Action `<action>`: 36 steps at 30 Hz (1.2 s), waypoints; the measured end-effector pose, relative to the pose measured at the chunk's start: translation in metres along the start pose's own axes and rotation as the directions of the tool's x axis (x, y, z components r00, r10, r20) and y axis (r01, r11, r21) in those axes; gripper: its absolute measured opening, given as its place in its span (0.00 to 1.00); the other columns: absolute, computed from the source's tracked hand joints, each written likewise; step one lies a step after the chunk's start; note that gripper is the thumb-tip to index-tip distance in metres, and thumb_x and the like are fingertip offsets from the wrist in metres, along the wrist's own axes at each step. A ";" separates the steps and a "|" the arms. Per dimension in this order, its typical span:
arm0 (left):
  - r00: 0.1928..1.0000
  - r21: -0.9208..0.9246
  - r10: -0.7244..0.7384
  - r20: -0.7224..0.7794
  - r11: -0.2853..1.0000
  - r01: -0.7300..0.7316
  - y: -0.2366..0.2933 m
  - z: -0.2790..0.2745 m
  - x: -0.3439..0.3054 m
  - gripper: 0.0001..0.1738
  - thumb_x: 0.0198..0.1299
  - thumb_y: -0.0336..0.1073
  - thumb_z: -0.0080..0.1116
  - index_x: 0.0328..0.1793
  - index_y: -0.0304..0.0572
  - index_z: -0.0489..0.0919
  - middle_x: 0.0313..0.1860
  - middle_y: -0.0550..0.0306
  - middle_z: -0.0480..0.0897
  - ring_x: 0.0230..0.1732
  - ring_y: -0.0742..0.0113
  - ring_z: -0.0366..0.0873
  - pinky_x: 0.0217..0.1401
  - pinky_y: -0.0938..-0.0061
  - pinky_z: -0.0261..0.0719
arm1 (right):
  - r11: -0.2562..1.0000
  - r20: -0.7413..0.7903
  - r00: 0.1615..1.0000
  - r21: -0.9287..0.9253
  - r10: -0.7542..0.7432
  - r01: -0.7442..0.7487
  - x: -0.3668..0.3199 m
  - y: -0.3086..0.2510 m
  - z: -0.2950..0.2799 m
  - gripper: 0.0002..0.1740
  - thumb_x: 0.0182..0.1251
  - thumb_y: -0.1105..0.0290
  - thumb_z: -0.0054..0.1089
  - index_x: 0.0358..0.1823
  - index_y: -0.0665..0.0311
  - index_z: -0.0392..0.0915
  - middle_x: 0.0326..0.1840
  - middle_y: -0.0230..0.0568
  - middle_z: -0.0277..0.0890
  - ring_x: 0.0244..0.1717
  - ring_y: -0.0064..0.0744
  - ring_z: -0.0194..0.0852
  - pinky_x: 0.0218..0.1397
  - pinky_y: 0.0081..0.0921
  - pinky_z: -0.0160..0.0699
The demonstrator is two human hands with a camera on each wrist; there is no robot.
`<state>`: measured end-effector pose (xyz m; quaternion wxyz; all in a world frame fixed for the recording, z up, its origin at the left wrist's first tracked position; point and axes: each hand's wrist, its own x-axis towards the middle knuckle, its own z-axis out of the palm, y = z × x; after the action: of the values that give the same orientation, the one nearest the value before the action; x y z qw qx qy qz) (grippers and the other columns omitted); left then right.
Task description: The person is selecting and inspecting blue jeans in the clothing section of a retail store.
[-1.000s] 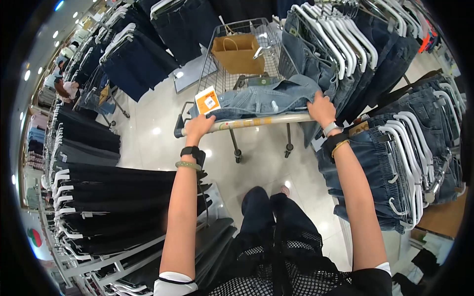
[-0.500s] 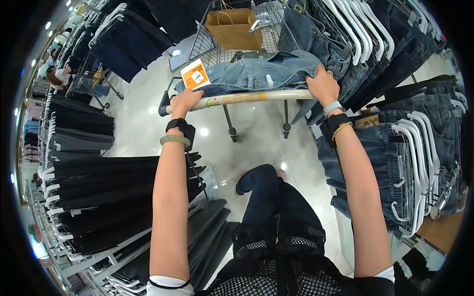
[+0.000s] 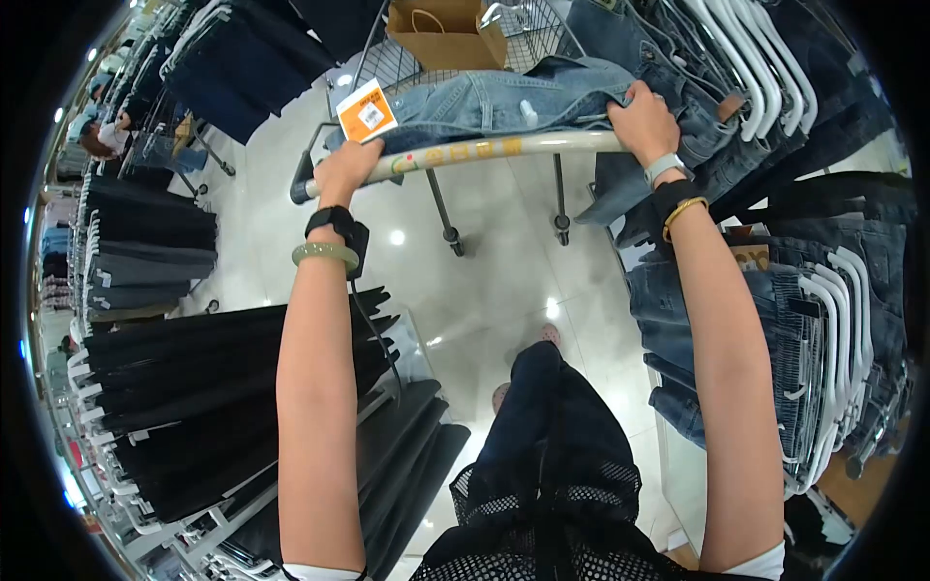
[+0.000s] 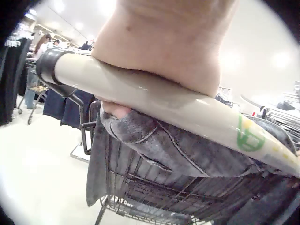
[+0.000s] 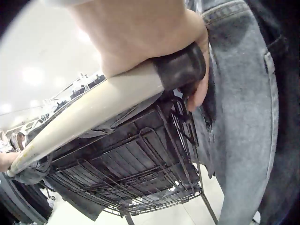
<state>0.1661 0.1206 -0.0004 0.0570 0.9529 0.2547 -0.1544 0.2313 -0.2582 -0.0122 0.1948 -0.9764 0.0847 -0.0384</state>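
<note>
A shopping cart's cream handle (image 3: 494, 148) runs across the upper middle of the head view. Near its left end my left hand (image 3: 347, 167) grips it, with fingertips (image 4: 115, 110) showing below the bar in the left wrist view. My right hand (image 3: 644, 126) holds the right end, fingers curled round by the black end cap (image 5: 182, 68). Light blue jeans (image 3: 455, 102) lie draped over the cart just beyond the handle, between both hands. An orange and white price tag (image 3: 368, 114) stands up from them beside my left hand.
A brown paper bag (image 3: 446, 39) sits in the wire basket (image 5: 117, 173). Racks of black trousers (image 3: 213, 378) stand close on the left. Denim on white hangers (image 3: 833, 339) crowds the right side. Glossy tiled floor (image 3: 484, 290) lies between them, and a person (image 3: 105, 136) is far left.
In the head view, the cart and both hands have shifted upward and the left hand also leftward. My legs have stepped. Both hands keep their hold on the handle.
</note>
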 end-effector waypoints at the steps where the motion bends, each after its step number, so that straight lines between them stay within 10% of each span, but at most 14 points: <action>1: 1.000 -0.009 -0.012 -0.008 1.000 0.012 -0.001 0.000 0.004 0.36 0.56 0.63 0.42 0.55 0.44 0.82 0.53 0.46 0.84 0.58 0.50 0.79 0.60 0.62 0.71 | 1.000 0.000 1.000 -0.009 -0.005 0.005 0.004 -0.004 0.002 0.24 0.57 0.52 0.59 0.51 0.58 0.74 0.53 0.52 0.77 0.55 0.55 0.76 0.55 0.43 0.75; 28: 0.993 -0.046 -0.087 -0.083 0.995 0.083 -0.029 0.012 -0.020 0.34 0.57 0.60 0.42 0.48 0.40 0.85 0.47 0.40 0.84 0.50 0.45 0.82 0.53 0.58 0.76 | 0.998 0.037 0.998 -0.020 -0.051 0.052 -0.002 -0.030 0.007 0.24 0.57 0.53 0.60 0.51 0.57 0.74 0.50 0.52 0.79 0.51 0.58 0.78 0.53 0.45 0.76; 36: 0.970 -0.128 0.068 -0.233 0.987 -0.100 -0.061 0.033 -0.045 0.29 0.57 0.58 0.48 0.47 0.41 0.83 0.35 0.40 0.85 0.38 0.42 0.84 0.43 0.52 0.77 | 0.991 -0.031 0.993 0.063 -0.113 0.115 -0.033 -0.026 0.007 0.20 0.55 0.58 0.62 0.45 0.59 0.70 0.44 0.53 0.78 0.46 0.59 0.78 0.47 0.48 0.76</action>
<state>0.0897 0.1464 -0.0193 0.1001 0.9680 0.2289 -0.0232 0.2034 -0.2259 -0.0104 0.2228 -0.9722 0.0302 -0.0657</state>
